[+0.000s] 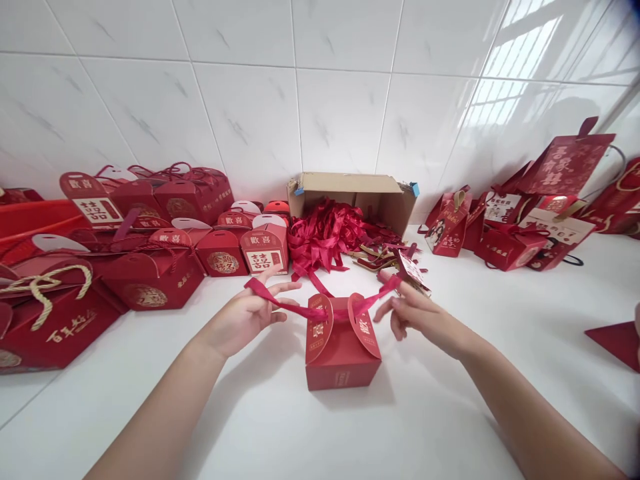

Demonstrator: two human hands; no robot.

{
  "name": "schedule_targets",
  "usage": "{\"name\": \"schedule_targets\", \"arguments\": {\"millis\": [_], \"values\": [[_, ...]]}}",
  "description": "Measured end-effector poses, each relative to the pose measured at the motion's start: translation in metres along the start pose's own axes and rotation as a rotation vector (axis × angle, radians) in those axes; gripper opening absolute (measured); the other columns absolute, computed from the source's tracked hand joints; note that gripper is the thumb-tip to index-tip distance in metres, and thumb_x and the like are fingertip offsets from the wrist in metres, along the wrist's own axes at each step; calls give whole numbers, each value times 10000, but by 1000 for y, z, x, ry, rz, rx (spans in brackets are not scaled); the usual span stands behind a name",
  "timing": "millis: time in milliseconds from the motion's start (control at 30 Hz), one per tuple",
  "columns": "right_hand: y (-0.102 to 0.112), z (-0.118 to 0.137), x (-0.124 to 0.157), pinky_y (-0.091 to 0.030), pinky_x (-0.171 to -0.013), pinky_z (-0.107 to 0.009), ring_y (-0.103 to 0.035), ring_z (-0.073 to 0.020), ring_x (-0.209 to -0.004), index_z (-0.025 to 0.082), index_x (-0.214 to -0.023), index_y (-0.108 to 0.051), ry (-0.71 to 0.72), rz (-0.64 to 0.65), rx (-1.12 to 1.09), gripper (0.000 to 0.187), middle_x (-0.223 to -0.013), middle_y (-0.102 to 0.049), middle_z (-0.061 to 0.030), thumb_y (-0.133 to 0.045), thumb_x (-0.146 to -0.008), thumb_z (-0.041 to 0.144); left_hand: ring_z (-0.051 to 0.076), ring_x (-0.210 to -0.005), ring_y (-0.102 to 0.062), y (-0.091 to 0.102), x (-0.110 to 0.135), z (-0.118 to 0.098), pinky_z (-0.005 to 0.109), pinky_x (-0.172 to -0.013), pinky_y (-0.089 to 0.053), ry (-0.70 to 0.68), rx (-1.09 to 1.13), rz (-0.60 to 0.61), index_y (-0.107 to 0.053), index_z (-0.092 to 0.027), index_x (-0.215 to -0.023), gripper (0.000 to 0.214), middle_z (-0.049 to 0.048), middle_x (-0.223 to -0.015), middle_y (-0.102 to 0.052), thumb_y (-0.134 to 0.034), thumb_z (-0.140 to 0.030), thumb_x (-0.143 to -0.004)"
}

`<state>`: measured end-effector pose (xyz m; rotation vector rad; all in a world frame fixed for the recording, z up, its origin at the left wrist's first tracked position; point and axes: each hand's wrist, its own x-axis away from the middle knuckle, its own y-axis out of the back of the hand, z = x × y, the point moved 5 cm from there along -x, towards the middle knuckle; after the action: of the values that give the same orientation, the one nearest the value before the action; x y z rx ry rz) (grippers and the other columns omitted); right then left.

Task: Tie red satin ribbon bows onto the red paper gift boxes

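Note:
A small red gift box (341,350) stands on the white counter in front of me, its two rounded top flaps upright. A red ribbon (336,311) runs through the flaps and stretches out to both sides. My left hand (249,315) pinches the ribbon's left end, fingers partly spread. On the other side, my right hand (413,313) pinches the ribbon's right end just right of the box. Both hands hover slightly above the counter, level with the box top.
A cardboard box (350,193) spilling red ribbons (325,237) lies against the tiled wall behind. Several finished red gift boxes (220,250) crowd the left side; red gift bags (505,230) sit at the right. A flat red piece (617,341) lies at the right edge.

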<state>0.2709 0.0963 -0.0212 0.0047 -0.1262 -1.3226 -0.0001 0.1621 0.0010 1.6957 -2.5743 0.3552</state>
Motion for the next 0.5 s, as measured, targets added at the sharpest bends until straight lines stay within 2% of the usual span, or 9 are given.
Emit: {"name": "schedule_targets", "arguments": {"millis": [100, 167, 233, 333, 433, 500], "values": [[5, 9, -4, -419, -627, -287, -553, -124, -666, 318, -1415, -295, 151, -125, -273, 619, -1042, -636, -59, -575, -866, 370, 111, -639, -541, 0, 1, 0, 236, -587, -427, 43, 147, 191, -596, -222, -1125, 562, 47, -952, -650, -615, -82, -581], [8, 11, -5, -432, -629, -284, -547, -121, -662, 315, -1356, -396, 185, -164, -392, 572, -981, -630, -39, -623, -832, 342, 101, -591, -536, 2, 1, 1, 221, -541, -411, 35, 176, 194, -642, -195, -1001, 374, 19, -815, -634, -716, -172, -635], [11, 10, -6, -450, -639, -275, -534, -110, -638, 304, -1285, -485, 200, -218, -468, 507, -825, -600, 2, -654, -809, 338, 98, -582, -541, 3, -1, 0, 205, -502, -390, -24, 226, 111, -643, -189, -869, 256, -15, -711, -588, -769, -290, -670], [16, 8, -8, -467, -640, -258, -523, -95, -615, 299, -1204, -552, 231, -292, -539, 439, -702, -548, 37, -683, -788, 348, 80, -549, -525, 3, -1, -5, 195, -473, -361, -126, 250, -50, -599, -194, -799, 319, -47, -664, -563, -820, -348, -627], [21, 18, -12, -463, -618, -230, -517, -79, -608, 250, -1005, -641, 295, -349, -532, 292, -690, -573, 30, -730, -747, 353, 83, -544, -529, 1, 2, -23, 207, -485, -347, -221, 69, -166, -573, -191, -797, 345, -50, -625, -581, -812, -381, -637], [25, 37, -12, -448, -582, -219, -528, -77, -603, 206, -860, -656, 333, -358, -436, 223, -688, -592, 16, -751, -726, 356, 77, -554, -518, -3, 4, -45, 229, -510, -343, -304, -84, -182, -562, -179, -772, 318, -49, -621, -593, -762, -415, -697]]}}
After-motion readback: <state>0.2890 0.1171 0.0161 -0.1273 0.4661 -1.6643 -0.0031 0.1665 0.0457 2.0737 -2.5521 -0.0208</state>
